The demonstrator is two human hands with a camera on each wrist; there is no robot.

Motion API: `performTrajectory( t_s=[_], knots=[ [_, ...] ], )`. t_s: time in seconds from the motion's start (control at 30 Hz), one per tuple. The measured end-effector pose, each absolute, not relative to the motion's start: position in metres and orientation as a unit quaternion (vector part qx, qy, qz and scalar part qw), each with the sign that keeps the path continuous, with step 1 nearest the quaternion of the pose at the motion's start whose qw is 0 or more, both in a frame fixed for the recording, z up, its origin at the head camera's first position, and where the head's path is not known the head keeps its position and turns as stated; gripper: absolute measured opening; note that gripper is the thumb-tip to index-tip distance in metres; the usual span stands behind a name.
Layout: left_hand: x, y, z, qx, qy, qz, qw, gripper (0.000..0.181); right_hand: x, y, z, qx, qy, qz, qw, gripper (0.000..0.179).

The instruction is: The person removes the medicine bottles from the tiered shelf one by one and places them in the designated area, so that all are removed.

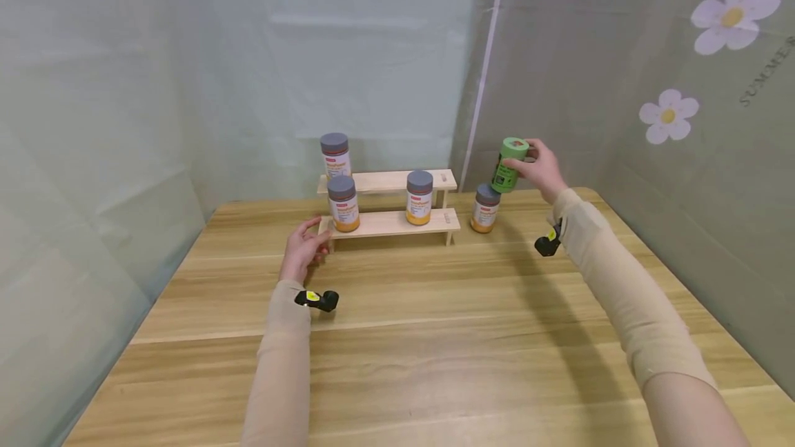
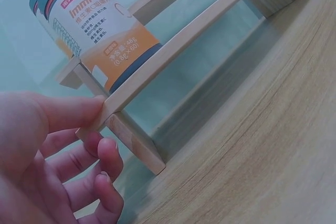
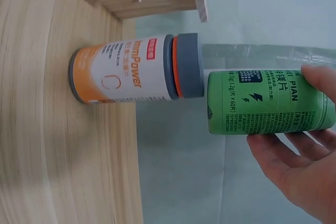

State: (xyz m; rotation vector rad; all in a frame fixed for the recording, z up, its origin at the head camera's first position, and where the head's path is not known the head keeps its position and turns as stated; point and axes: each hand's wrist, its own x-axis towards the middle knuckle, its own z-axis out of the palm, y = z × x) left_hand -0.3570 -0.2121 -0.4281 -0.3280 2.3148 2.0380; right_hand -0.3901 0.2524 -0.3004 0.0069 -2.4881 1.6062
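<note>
My right hand [image 1: 542, 170] grips a green supplement bottle [image 1: 511, 165] between thumb and fingers, off the table. Its base is close to the grey lid of a white-and-orange supplement bottle [image 3: 123, 72], which stands on the table right of a two-tier wooden shelf [image 1: 385, 225]. With the thumb on top and a finger beneath, my left hand [image 1: 302, 248] pinches the left end of the lower tier, as the left wrist view shows. On that tier stand a left bottle [image 1: 344, 205] and a right bottle [image 1: 419, 199]. Another bottle [image 1: 336, 154] stands on the upper tier's left end, partly hidden.
The wood-grain table [image 1: 397, 350] reaches back to a pale curtain [image 1: 373, 54]. A grey curtain with printed flowers [image 1: 702, 171] hangs along the right side. Each wrist wears a small black camera, such as the left one [image 1: 318, 300].
</note>
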Motion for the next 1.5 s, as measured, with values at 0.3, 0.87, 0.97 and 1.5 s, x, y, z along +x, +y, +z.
performTrajectory(
  t_s=[0.3,0.87,0.97,1.5],
  knots=[
    [-0.355,-0.216,-0.426,-0.111,0.763,0.637,0.016,0.059,-0.388,0.257,-0.302,0.008,-0.841,0.533,0.09,0.068],
    [-0.356,-0.217,-0.428,-0.11,0.758,0.643,0.017,0.058,-0.383,0.271,-0.313,-0.002,-0.846,0.526,0.086,0.071],
    [-0.356,-0.216,-0.428,-0.108,0.757,0.644,0.017,0.058,-0.383,0.273,-0.316,-0.005,-0.845,0.529,0.08,0.07],
    [-0.358,-0.213,-0.429,-0.104,0.759,0.642,0.018,0.058,-0.384,0.289,-0.34,0.005,-0.862,0.505,0.039,0.067]
  ],
)
